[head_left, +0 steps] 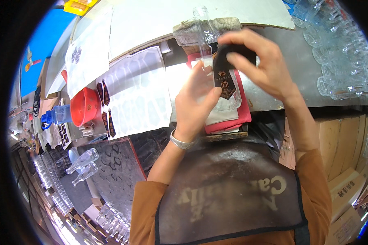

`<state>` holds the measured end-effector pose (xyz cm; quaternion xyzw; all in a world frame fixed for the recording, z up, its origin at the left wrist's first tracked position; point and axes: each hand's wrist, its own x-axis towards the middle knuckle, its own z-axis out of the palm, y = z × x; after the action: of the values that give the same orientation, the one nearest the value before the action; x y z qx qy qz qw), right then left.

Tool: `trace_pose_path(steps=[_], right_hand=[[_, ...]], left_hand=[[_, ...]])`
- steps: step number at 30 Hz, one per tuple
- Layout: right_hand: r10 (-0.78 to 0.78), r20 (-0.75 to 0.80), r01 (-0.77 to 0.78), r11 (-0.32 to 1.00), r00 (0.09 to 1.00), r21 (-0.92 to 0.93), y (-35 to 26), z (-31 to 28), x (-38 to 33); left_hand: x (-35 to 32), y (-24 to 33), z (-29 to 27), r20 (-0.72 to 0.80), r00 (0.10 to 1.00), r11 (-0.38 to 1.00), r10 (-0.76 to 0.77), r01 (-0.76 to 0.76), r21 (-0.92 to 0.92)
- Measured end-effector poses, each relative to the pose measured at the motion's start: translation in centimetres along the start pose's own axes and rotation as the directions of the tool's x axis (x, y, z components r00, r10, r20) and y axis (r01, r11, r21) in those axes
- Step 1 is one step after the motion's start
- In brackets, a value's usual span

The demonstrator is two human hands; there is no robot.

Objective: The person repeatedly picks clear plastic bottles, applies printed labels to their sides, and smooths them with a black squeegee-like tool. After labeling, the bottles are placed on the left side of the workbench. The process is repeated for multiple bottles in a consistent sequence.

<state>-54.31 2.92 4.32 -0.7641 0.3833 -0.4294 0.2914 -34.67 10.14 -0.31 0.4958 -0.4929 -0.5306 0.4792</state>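
Observation:
A clear glass bottle lies before me with its neck pointing away. A black tie-shaped label with gold print sits on its body. My left hand steadies the bottle from the left, thumb at the label's edge and fingers along the glass. Over the label's upper part, my right hand pinches a dark, blurred piece between thumb and fingers. Whether that piece is part of the label or a separate pad, I cannot tell. Beneath the bottle are a grey folded towel and a red cloth.
To the left lies a white backing sheet with a few labels along its edge. Beyond it stands a red plastic tub. Rows of glass bottles line the right. Cardboard boxes stand at lower right.

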Motion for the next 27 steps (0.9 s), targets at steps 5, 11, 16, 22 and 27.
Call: trace_pose_path(steps=[5,11,16,22,27], right_hand=[[-0.023,0.114,0.028,0.999,0.993,-0.042,-0.8,-1.4,4.2],[-0.267,-0.138,0.228,0.942,0.954,-0.245,1.2,-1.2,6.4],[0.215,-0.120,-0.161,0.922,0.969,0.353,2.1,-1.7,3.8],[0.424,0.173,-0.451,0.875,0.889,0.175,3.2,-0.7,1.1],[0.444,0.175,-0.453,0.892,0.879,0.012,2.3,0.9,2.3]], left_hand=[[-0.2,-0.1,0.0,-0.020,1.000,1.000,0.013,-0.013,0.018],[0.6,0.4,-0.4,0.030,0.999,0.999,-0.012,0.011,0.032],[4.9,2.5,0.2,0.026,0.985,0.983,-0.172,0.170,0.074],[7.0,-0.4,2.0,-0.042,0.998,0.999,-0.047,0.048,0.025],[7.0,-0.3,2.3,-0.029,0.999,0.999,-0.045,0.045,-0.018]])
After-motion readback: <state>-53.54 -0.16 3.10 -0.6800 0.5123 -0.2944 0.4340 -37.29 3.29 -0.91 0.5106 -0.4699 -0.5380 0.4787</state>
